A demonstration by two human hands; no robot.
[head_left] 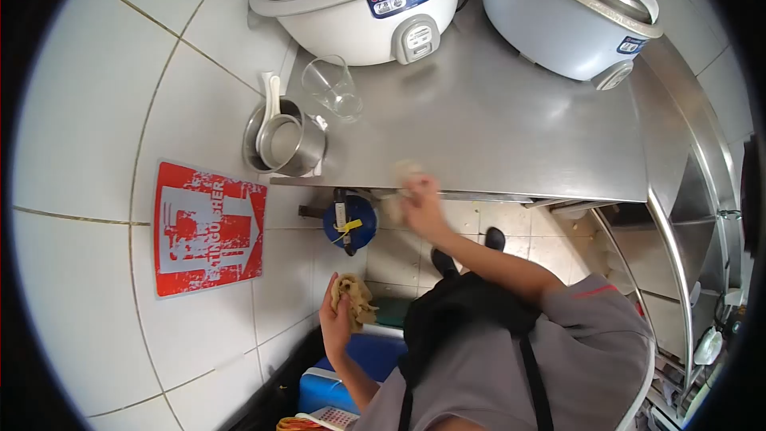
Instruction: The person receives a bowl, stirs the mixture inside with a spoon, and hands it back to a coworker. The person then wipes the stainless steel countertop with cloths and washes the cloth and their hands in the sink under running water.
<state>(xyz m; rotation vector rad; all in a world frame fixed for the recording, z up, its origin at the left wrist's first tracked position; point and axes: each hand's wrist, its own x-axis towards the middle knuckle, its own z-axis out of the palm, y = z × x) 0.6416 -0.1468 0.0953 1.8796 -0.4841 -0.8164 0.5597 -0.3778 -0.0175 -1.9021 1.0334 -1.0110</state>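
At the front edge of the stainless steel counter (495, 136), my right hand (423, 206) is closed on a pale cloth (405, 169). Motion blurs both, and part of the cloth hangs over the edge. Lower and to the left, my left hand (336, 318) grips a crumpled beige cloth (356, 295) with dark spots on it. On the counter's left end stand a clear glass container (331, 88) and a metal pot (307, 148) with a smaller metal vessel and a white-handled utensil inside.
Two large rice cookers, one white (343, 24) and one bluish (550, 24), stand at the counter's back. A blue extinguisher (355, 219) hangs below its left end, near a red sign (210, 227). A blue box (367, 355) is by my left arm. Metal rails (678, 271) run along the right.
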